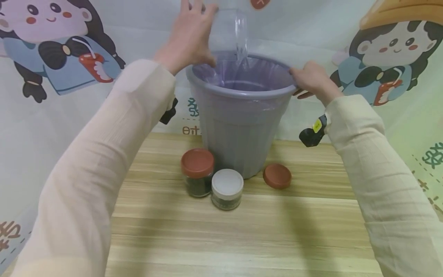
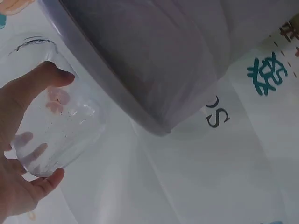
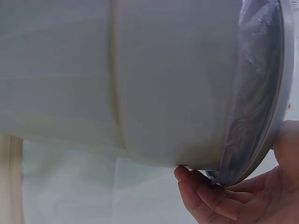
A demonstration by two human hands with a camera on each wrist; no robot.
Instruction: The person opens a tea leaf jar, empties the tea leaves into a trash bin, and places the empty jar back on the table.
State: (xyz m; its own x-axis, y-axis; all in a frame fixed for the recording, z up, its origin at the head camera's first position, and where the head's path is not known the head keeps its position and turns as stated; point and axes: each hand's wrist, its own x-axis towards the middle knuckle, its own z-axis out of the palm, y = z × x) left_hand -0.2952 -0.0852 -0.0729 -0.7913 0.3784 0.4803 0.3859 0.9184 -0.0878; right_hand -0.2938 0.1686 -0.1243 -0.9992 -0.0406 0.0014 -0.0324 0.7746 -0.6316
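Observation:
My left hand grips a clear glass jar above the left side of a grey trash bin. In the left wrist view, thumb and fingers wrap around the jar, and its see-through wall shows no contents. A purple plastic liner covers the inside of the bin and folds over its rim. On the right side, my right hand holds the bin's rim, with the fingers curled under it in the right wrist view.
In front of the bin on the wooden table stand a jar with a red-brown lid and a small white-lidded jar. A loose red-brown lid lies to their right. A printed cloth hangs behind.

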